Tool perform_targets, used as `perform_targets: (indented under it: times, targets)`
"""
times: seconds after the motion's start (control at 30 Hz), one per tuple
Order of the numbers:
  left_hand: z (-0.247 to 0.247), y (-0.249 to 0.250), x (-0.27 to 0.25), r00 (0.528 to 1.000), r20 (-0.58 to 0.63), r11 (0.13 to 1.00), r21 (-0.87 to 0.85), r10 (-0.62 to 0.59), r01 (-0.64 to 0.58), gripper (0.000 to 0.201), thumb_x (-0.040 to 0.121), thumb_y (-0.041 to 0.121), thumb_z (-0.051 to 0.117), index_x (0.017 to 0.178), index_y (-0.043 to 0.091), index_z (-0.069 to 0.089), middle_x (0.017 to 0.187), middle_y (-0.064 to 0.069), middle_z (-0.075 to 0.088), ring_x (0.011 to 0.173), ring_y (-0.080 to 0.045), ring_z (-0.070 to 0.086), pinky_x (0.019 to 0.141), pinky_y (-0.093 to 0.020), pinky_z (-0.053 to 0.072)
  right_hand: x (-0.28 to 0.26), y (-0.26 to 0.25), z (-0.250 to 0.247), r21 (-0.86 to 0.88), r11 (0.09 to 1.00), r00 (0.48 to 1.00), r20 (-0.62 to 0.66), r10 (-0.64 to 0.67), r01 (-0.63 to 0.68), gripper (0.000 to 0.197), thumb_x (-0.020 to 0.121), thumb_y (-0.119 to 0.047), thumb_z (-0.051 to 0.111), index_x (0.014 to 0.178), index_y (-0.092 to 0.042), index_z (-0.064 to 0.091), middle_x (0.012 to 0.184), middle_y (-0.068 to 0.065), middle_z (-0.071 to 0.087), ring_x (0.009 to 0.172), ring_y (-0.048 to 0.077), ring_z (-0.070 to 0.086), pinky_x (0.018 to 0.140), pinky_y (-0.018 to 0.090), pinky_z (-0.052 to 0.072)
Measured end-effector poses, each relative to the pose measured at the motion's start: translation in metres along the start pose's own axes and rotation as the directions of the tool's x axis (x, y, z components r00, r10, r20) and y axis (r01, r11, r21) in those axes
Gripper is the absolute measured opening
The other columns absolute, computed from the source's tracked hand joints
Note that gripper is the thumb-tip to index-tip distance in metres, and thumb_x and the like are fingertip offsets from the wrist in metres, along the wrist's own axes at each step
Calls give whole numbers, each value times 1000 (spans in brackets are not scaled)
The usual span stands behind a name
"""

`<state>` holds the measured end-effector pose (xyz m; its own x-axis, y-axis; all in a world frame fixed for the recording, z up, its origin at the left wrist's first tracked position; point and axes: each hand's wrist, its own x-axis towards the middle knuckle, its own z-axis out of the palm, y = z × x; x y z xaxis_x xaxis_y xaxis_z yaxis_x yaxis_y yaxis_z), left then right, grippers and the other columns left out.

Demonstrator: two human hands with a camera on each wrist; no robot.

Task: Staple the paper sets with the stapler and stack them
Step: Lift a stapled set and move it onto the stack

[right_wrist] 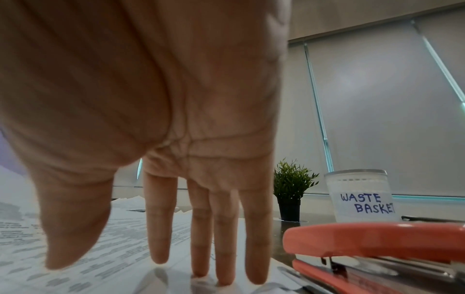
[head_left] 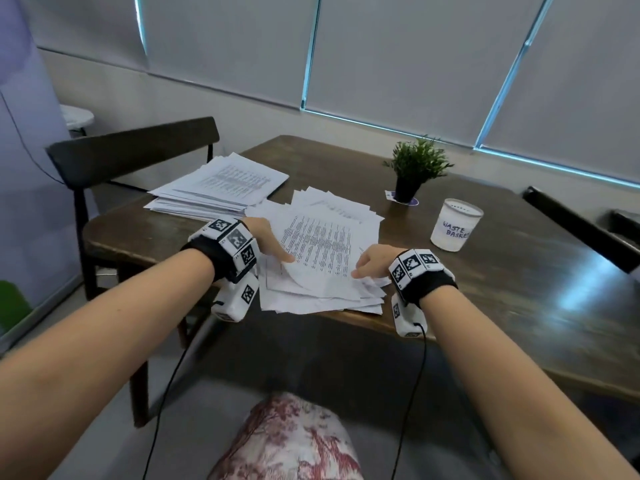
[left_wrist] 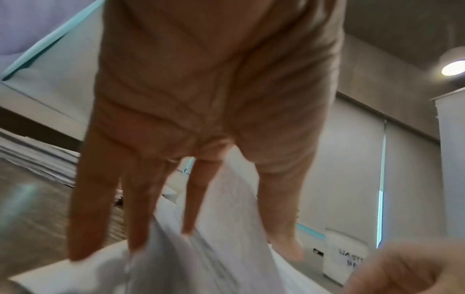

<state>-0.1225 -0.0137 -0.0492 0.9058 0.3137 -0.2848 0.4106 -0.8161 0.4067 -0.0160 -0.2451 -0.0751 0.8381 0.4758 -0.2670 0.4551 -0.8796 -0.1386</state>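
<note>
Loose pile (head_left: 322, 258): printed sheets lie fanned and skewed at the near table edge, corners out of line; I see no staple in them, so they look unstapled.
Left hand (head_left: 268, 242): at the pile's left edge, fingers (left_wrist: 95, 199) straight and spread; a lifted, curling sheet (left_wrist: 226, 228) passes between them, thumb on its far side, so it seems to be separating a few pages.
Right hand (head_left: 375, 261): on the pile's near right corner, fingers (right_wrist: 219, 238) straight and close together, tips pressing the paper flat.
Stapler (right_wrist: 377, 250): orange, lying on the table just right of that hand, touched by nobody; hidden behind the wrist in the head view.
Far stack (head_left: 221, 185): a thicker, tidier heap at the far left corner; whether those sets are stapled I cannot tell.
Progress: my guess is mid-task, a set being gathered, with squaring, stapling and stacking yet to do for it and the pile beneath.
Around: plant (head_left: 414, 168) and cup (head_left: 455, 228) marked "waste basket" stand well apart to the right.
</note>
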Motion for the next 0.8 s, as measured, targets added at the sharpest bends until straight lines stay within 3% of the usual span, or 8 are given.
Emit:
perform_targets:
  times: [0.1,0.17,0.3,0.47,0.57,0.63,0.73,0.8]
  targets:
    - [7,-10,5,986,-164,998,47,-27,35,60,81,55,70,103,1,57,110,-11,64,103,-28,60,80,-32,46,3,3,1,9,999,995,-92,37,-36,37,91,-36,63,109,-4,70,110,9,69,103,26,63,86,35,49]
    - [17,-14,11,988,-149,996,76,-34,46,66,81,55,69,114,0,57,119,-14,63,109,-30,60,86,-33,48,5,12,-2,-28,996,981,-175,83,-89,37,93,-35,60,114,-5,67,115,8,66,107,27,62,88,34,49]
    - [35,-12,16,990,-137,987,163,12,10,46,82,44,74,96,4,54,110,-12,65,104,-26,63,80,-30,50,13,39,0,-186,946,943,-254,216,-267,34,93,-25,53,122,-9,58,126,15,55,114,35,55,96,42,48]
    - [42,-5,14,995,-72,992,105,73,-65,42,78,32,80,85,5,49,75,-4,55,89,-24,59,72,-28,47,12,53,-5,-264,902,922,-278,268,-342,28,92,-24,56,113,-6,59,118,19,57,105,38,60,81,39,49]
    - [45,-3,15,995,29,993,55,99,-100,48,75,33,83,97,5,50,95,-7,57,91,-23,57,75,-30,45,8,59,-7,-253,899,905,-330,268,-358,18,89,-28,58,92,-10,57,98,15,66,79,33,61,67,33,46]
    - [46,-3,16,988,93,992,-32,124,-121,43,72,32,86,87,5,56,89,-4,62,80,-20,60,68,-27,47,8,63,-6,-231,905,903,-334,272,-358,22,90,-28,57,87,-6,58,74,9,61,63,27,57,61,30,43]
    - [46,0,21,987,38,986,-72,154,-151,38,75,34,83,77,7,57,80,-5,63,66,-16,57,56,-23,43,4,67,-8,-179,921,905,-322,279,-347,29,93,-34,55,83,-7,57,66,6,55,61,25,57,59,30,43]
    - [46,3,24,988,-16,988,-28,152,-153,40,78,37,80,90,5,58,95,-7,65,82,-20,61,68,-27,49,2,70,-11,-170,921,903,-325,283,-350,31,93,-35,55,74,-11,49,68,5,56,63,26,57,60,32,43]
